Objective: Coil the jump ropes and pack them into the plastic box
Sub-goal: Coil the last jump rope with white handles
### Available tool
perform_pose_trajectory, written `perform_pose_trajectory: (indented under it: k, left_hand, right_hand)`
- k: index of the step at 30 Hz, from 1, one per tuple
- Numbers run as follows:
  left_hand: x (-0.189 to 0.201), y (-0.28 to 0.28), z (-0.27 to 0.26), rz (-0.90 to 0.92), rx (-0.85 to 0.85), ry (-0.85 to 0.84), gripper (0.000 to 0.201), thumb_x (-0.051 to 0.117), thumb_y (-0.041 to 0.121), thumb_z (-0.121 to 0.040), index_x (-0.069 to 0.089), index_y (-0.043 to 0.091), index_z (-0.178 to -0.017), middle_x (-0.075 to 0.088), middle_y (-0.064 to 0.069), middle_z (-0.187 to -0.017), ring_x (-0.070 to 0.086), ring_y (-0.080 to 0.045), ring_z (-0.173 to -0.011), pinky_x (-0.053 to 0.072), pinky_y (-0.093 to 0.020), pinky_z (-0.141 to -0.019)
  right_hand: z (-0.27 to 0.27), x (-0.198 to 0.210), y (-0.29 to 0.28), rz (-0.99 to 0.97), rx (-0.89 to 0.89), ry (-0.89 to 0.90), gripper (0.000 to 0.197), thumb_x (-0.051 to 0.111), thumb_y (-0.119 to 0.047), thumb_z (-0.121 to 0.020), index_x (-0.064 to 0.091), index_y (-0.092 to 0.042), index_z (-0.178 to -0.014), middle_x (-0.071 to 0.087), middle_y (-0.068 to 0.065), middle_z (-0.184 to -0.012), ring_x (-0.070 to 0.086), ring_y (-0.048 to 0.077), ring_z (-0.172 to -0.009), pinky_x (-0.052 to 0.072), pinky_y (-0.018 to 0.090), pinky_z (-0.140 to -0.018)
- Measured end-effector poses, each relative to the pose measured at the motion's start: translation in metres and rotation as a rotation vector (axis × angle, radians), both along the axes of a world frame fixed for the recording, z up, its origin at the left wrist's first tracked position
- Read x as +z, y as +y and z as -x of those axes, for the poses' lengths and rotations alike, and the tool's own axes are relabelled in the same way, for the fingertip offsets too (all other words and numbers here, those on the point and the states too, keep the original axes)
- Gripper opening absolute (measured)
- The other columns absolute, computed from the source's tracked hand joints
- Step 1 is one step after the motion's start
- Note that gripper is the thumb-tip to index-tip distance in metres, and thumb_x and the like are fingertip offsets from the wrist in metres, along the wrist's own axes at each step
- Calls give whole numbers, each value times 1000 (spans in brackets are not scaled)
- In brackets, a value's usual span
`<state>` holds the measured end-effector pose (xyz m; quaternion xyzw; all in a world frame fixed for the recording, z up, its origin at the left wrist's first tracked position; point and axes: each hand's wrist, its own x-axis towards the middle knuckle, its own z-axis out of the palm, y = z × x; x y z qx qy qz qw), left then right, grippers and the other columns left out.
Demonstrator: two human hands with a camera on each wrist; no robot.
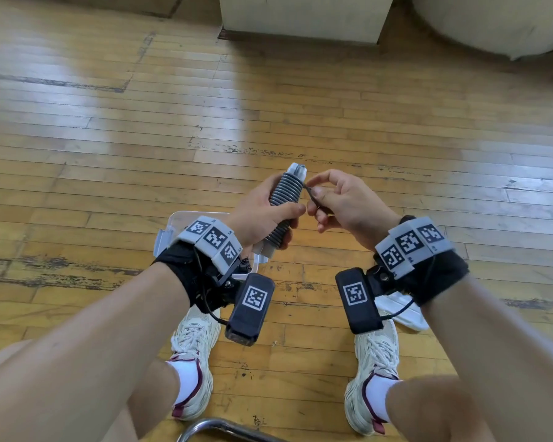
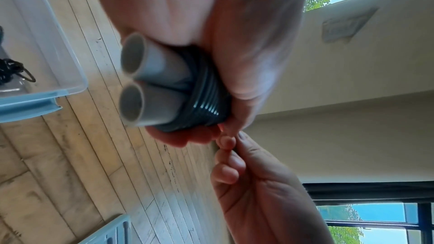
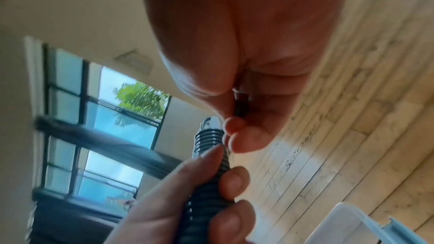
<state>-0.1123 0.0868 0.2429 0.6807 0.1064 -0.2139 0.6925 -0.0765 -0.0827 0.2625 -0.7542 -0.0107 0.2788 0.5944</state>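
My left hand point(image 1: 262, 212) grips a jump rope bundle point(image 1: 284, 194): two grey handles side by side with dark cord wound tightly round them. The handles' round ends point(image 2: 133, 79) stick out below my palm in the left wrist view. My right hand point(image 1: 332, 199) pinches the cord's loose end point(image 1: 312, 196) between thumb and forefinger, right beside the top of the coil point(image 3: 209, 136). The clear plastic box point(image 1: 179, 221) stands on the floor under my left wrist. A dark coiled rope point(image 2: 14, 70) lies inside it.
I sit above a worn wooden floor point(image 1: 268, 106), my two white shoes point(image 1: 195, 355) planted on it. The box's lid point(image 1: 403, 311) lies on the floor under my right wrist. A pale block point(image 1: 304, 17) stands far ahead. A metal chair rail point(image 1: 217, 429) shows at the bottom.
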Motion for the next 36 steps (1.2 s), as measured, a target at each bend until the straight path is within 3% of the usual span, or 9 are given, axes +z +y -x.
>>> perform_pose_trajectory:
  k: [4,8,14,20,24,27,30,34,36]
  left_hand:
    - [2,-2,-2,-92,25,-68,62,70,8,-91,40,29,-142,63,-17,-104,65,-25,-61,56,-41,-53]
    - [1,-3,-2,-228,16,-154,51,70,6,-90,49,25,-132,63,-15,-98,62,-26,-62,57,-54,-58]
    - [-2,-1,-4,-241,-10,-115,36,68,8,-91,56,23,-121,61,-10,-89,60,-25,-64,53,-41,-58]
    - [-4,6,-5,-137,-26,-32,35,70,11,-91,56,18,-123,60,-13,-92,60,-21,-61,55,-37,-54]
    - [-7,4,-3,-113,-7,-24,39,69,7,-91,54,18,-125,60,-13,-91,60,-21,-60,52,-35,-51]
    - [-8,-1,-1,-98,14,-26,42,70,6,-91,53,18,-127,61,-13,-91,60,-20,-58,53,-35,-52]
    - [-7,-4,-3,-57,41,-21,43,70,6,-90,52,18,-127,61,-13,-91,60,-20,-56,53,-36,-52]
    - [-5,-8,-4,6,40,-7,47,72,8,-89,53,22,-129,61,-14,-92,60,-20,-56,52,-37,-54]
    - [-3,-10,-4,34,35,-1,47,72,7,-89,53,23,-129,62,-13,-92,60,-19,-55,52,-36,-53]
  right_hand:
    - [1,0,3,-2,-23,-72,11,47,-6,-105,56,-5,-111,62,7,-70,54,12,-54,53,28,-51]
    - [3,-2,4,23,-22,-119,11,49,-5,-103,57,-1,-110,64,5,-68,53,12,-53,51,27,-50]
    - [6,-3,5,38,10,-155,10,49,-6,-103,58,-3,-108,64,6,-69,52,12,-54,48,27,-50]
    - [6,-5,1,-156,47,-108,29,66,1,-91,55,1,-118,71,20,-96,70,23,-81,60,31,-78]
    - [5,-12,0,0,-47,-304,17,65,-12,-95,67,-7,-111,71,11,-96,66,16,-81,56,24,-75]
    - [2,-19,2,208,-87,-487,19,63,-26,-97,71,-17,-111,63,1,-113,58,3,-94,48,13,-82]
    - [2,-23,3,217,-109,-543,24,62,-27,-99,67,-19,-121,66,-4,-114,62,8,-105,53,27,-94]
    - [1,-23,3,155,-285,-673,24,69,-19,-95,62,-18,-117,70,-2,-93,68,9,-80,58,26,-75]
    - [-1,-22,1,153,-297,-716,21,69,-17,-95,67,-16,-115,70,-3,-92,67,7,-76,59,25,-73]
